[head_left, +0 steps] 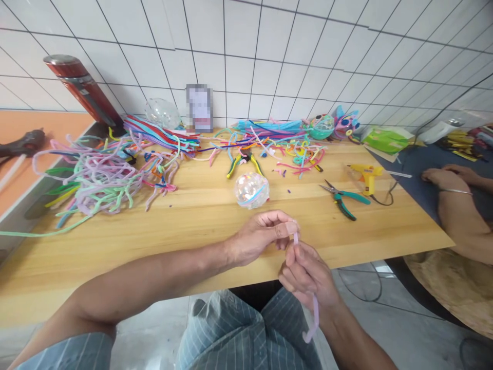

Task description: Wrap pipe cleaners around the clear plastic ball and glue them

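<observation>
Between my two hands is a light purple pipe cleaner (316,318), its curled tail hanging below my right wrist. My left hand (271,231) pinches its upper end between thumb and fingertips. Just below, my right hand (308,275) is closed round the same pipe cleaner, so most of its middle is hidden. A clear plastic ball (251,190) with a blue and pink strip across it rests on the table beyond my left hand. Pliers with yellow-green handles (244,163) lie behind the ball. Teal-handled long-nose pliers (342,199) lie to the right.
A tangle of purple and green pipe cleaners (100,174) covers the table's left. Bundled pipe cleaners (269,128) and decorated balls (322,127) line the wall. A yellow glue gun (368,177) with a cord stands right. Another person's arm (462,200) rests on the dark table beyond. A red thermos (82,90) leans back left.
</observation>
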A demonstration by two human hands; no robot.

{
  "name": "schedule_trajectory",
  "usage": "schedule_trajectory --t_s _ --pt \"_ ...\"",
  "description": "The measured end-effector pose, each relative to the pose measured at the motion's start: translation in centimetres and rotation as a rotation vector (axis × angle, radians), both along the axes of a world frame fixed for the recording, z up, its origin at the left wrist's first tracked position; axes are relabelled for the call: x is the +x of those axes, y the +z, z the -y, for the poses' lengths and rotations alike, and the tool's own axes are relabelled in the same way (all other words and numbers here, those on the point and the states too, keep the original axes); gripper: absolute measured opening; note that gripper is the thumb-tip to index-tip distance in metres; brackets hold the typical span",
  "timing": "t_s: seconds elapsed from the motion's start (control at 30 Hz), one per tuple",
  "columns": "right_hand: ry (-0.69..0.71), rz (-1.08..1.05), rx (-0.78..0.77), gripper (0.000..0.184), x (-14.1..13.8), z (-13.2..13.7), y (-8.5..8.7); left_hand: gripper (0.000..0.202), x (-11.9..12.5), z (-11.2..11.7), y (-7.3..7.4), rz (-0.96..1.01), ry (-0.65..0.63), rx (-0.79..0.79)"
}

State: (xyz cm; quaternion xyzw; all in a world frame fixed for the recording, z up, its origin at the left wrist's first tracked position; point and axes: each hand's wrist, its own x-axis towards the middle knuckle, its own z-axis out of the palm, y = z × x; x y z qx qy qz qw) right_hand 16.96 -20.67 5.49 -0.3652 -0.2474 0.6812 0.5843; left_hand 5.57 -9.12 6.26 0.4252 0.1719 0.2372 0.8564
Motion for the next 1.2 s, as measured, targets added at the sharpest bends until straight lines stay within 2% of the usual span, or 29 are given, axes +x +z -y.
schedule_trajectory --t_s 0.17,0.3,0.43,0.57,0.7,0.83,0.97,1.2 --pt "0.031 -0.032 -0.018 0.04 0.4 0.2 -0.1 0.054 0.0 -0.3 -0.1 0.031 -0.076 -0.041" --pt "0.019 -0.061 -0.001 0.036 0.2 0.5 -0.1 0.053 0.1 -0.2 0.0 0.026 -0.016 -0.051" --pt "-0.12 0.102 0.016 0.04 -0.7 1.0 -0.7 0.053 0.0 0.2 0.8 0.014 0.119 -0.032" --pt "-0.226 0.341 0.07 0.044 -1.3 1.8 -1.7 0.047 -0.4 0.6 1.8 -0.021 0.192 0.031" --pt "-0.173 0.597 0.115 0.048 -1.8 2.3 -2.1 0.043 -0.6 0.4 2.3 -0.032 0.254 0.059" --pt "-0.083 0.733 0.162 0.045 -2.5 2.6 -2.1 0.04 -0.5 -0.1 2.5 -0.016 0.268 0.045" --pt "-0.004 0.769 0.167 0.045 -2.8 3.1 -2.5 0.037 -0.7 -1.2 3.1 0.026 0.304 0.041" --pt "-0.047 0.721 0.074 0.05 -2.7 4.2 -3.7 0.028 -1.0 -3.7 4.0 0.084 0.412 0.093"
